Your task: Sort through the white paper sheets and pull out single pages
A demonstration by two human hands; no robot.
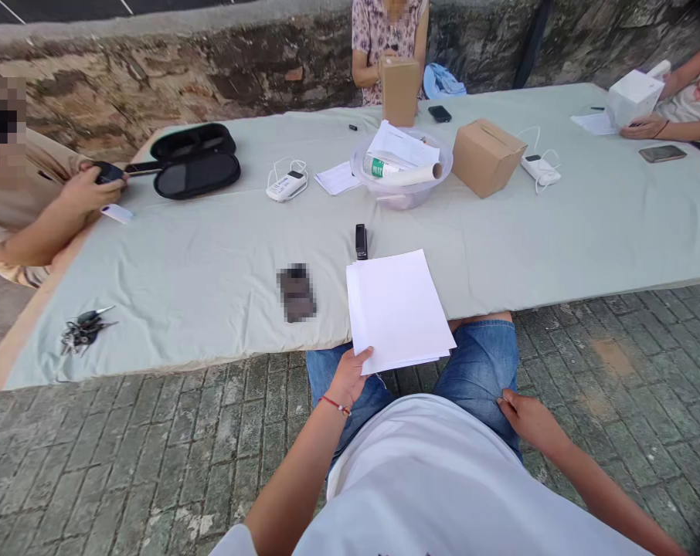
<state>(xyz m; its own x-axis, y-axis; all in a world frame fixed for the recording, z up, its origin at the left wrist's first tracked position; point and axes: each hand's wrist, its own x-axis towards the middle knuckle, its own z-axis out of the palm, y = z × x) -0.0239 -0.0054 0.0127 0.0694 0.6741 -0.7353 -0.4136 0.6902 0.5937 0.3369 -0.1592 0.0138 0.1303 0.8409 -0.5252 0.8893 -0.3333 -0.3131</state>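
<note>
A small stack of white paper sheets [399,309] lies over the table's near edge and juts out above my lap. My left hand [351,374] grips the stack at its near left corner, thumb on top and the other fingers underneath. Just beyond the sheets stands a small black object that looks like a stapler [361,241]. Left of the stack is a dark flat item [297,293], blurred out. My right hand [524,417] rests against the side of my denim shorts [477,363], its fingers curled in and partly hidden; no object shows in it.
On the cloth-covered table [211,255] are keys [85,330], an open black case [196,162], a white device with a cord [287,185], a plastic basin [402,199] of papers and a cardboard box [486,158]. Three other people sit around, each handling something.
</note>
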